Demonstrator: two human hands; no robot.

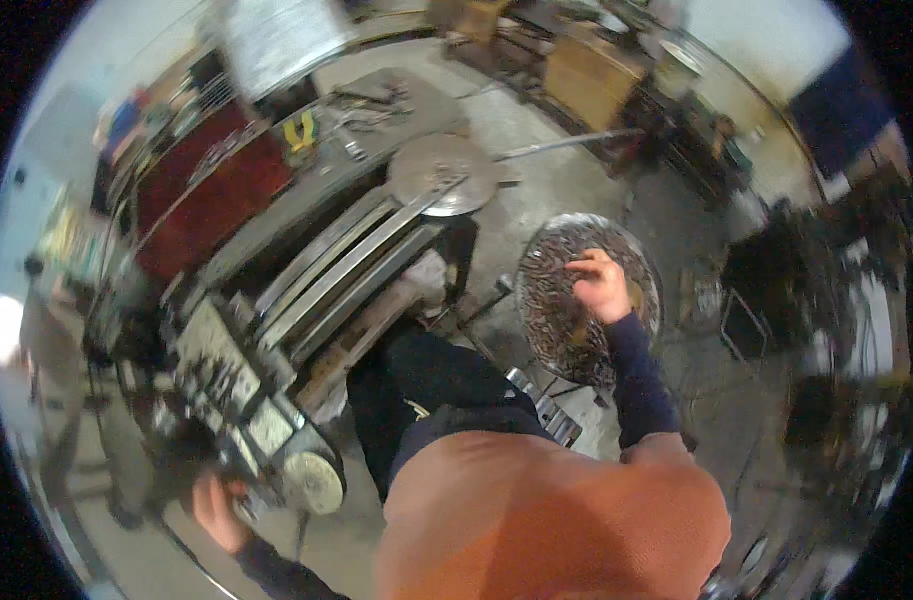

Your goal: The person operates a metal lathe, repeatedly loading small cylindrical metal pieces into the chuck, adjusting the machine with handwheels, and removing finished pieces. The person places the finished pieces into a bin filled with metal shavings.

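My right hand [604, 288] is over a round metal tray [648, 262] heaped with small brownish metal pieces [551, 325]. Its fingers are bent inward and pressed together; what they hold, if anything, is too small to tell. At the lower left, my left hand [216, 512] is beside the end of a lathe-like machine [276, 425]. The fingers look stretched and apart, though blurred, with nothing seen between them. A pale round wheel or cover [313, 483] is on the machine just right of that hand.
Long metal rails [326, 285] run from the machine toward a round metal plate [442, 172] with a long bar [571, 145]. Behind stands a bench with tools [376, 105], yellow-handled pliers [299, 132] and a dark red panel [211, 190]. A cardboard box [591, 75] is at the back.
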